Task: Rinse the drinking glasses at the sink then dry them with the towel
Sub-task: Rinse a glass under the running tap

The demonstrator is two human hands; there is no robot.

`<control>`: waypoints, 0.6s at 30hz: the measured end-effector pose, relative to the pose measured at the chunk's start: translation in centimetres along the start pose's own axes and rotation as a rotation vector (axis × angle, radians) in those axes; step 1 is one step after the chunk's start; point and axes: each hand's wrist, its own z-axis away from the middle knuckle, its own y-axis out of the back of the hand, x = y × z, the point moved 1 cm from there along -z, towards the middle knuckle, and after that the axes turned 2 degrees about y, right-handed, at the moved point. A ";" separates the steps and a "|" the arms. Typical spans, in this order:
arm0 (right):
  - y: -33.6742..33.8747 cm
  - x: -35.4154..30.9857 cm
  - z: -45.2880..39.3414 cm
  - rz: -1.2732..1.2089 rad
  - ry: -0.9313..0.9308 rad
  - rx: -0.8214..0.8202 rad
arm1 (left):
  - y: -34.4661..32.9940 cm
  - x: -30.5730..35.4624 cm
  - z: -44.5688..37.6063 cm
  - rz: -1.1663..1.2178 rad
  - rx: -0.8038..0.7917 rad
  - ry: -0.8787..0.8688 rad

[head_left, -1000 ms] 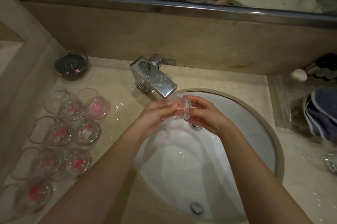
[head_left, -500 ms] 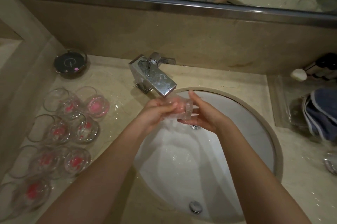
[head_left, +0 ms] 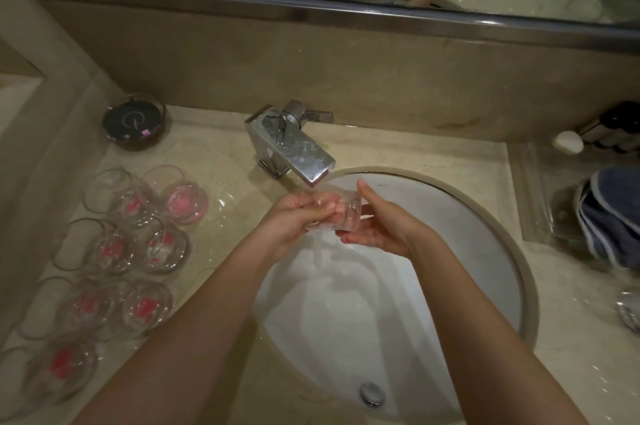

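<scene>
A clear glass lies on its side over the sink, just under the tap at the basin's back rim. The left hand curls its fingers around the glass; the right hand, fingers straight and spread, cups its other end. More glasses with pink bottoms stand along the counter's left edge. A blue towel lies at the right edge.

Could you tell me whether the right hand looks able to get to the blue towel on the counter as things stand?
Probably yes. The blue towel lies on the counter at the sink's right side, with nothing visible between it and the right hand. That hand first has to leave the glass to the left hand.
</scene>
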 end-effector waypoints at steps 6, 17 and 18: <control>0.3 0.5 -0.4 0.051 0.173 -0.079 | -0.1 -0.2 0.0 0.090 0.027 -0.052; 0.0 -0.2 -0.3 0.099 0.089 -0.038 | -0.6 -0.1 0.6 0.030 0.070 -0.045; 0.1 -0.1 -0.3 0.100 0.145 -0.057 | -0.5 0.1 0.6 0.039 0.078 -0.041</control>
